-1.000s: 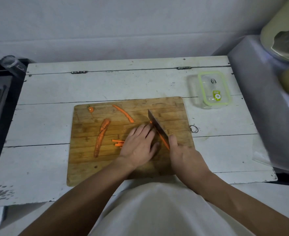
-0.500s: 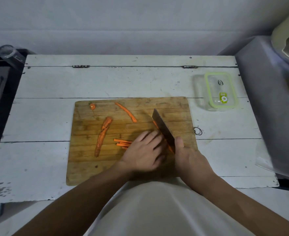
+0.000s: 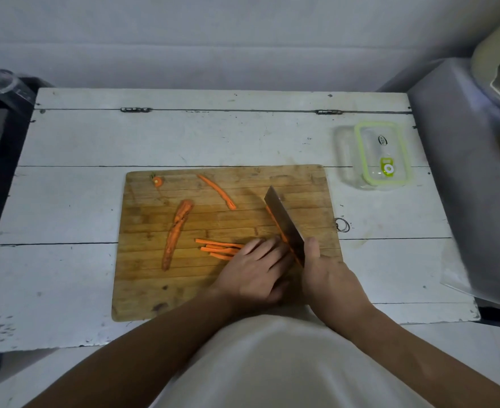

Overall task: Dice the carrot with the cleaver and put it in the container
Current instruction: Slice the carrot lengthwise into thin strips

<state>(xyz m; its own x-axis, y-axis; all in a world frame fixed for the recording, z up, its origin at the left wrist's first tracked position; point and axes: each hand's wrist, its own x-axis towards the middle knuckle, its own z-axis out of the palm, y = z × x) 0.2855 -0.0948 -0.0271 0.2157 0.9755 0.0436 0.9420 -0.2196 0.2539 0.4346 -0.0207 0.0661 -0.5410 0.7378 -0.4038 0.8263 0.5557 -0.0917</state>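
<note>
Orange strips (image 3: 219,249) are fanning out left of the cleaver (image 3: 284,225) as your left hand (image 3: 254,269), fingers together, has slid nearer you; your right hand (image 3: 328,275) is gripping its handle. Dicing is unfinished; the container (image 3: 381,154) is waiting beyond, lidded.

We see a rectangular bamboo-strip cutting board (image 3: 184,287), matt and knife-scarred, on a white painted plank table (image 3: 80,148) with chipped, worn paint. The steel cleaver blade (image 3: 284,225) looks dull grey; the clear plastic container with green-rimmed lid (image 3: 381,154) shines glossy.
</note>
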